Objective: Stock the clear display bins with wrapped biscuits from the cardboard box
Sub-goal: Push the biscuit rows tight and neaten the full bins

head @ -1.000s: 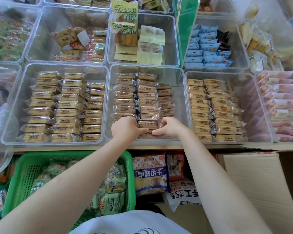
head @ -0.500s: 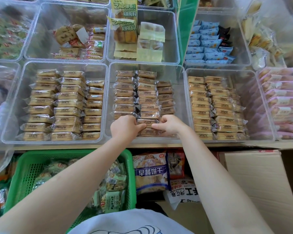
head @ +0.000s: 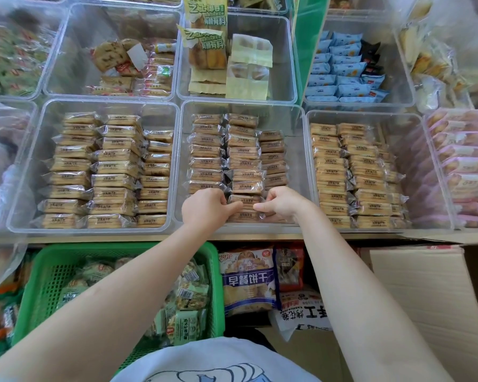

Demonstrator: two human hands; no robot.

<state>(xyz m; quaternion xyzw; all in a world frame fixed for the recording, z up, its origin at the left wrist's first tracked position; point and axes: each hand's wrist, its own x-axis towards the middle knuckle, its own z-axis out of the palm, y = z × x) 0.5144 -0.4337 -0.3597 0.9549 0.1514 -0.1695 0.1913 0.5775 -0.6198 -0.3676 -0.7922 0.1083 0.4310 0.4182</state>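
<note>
Rows of brown wrapped biscuits (head: 243, 164) fill the middle clear display bin (head: 298, 166). At its near edge, my left hand (head: 204, 206) and my right hand (head: 282, 201) both pinch the ends of one wrapped biscuit packet (head: 244, 200) in the front of the middle row. Fingers of both hands are curled. The left bin (head: 25, 172) and the right bin (head: 414, 166) hold similar stacked packets. A cardboard box (head: 425, 299) with its flap over the top stands at the lower right; its contents are hidden.
A green plastic basket (head: 53, 271) of snacks sits below the shelf at the left. Bagged biscuits (head: 249, 282) lie beneath the middle bin. Back bins (head: 284, 56) hold other snacks, and pink packets (head: 464, 161) fill the far right.
Both hands have stayed at the front of the middle bin, shifting slightly on the packet; the fingertips are now a little farther apart on its ends.
</note>
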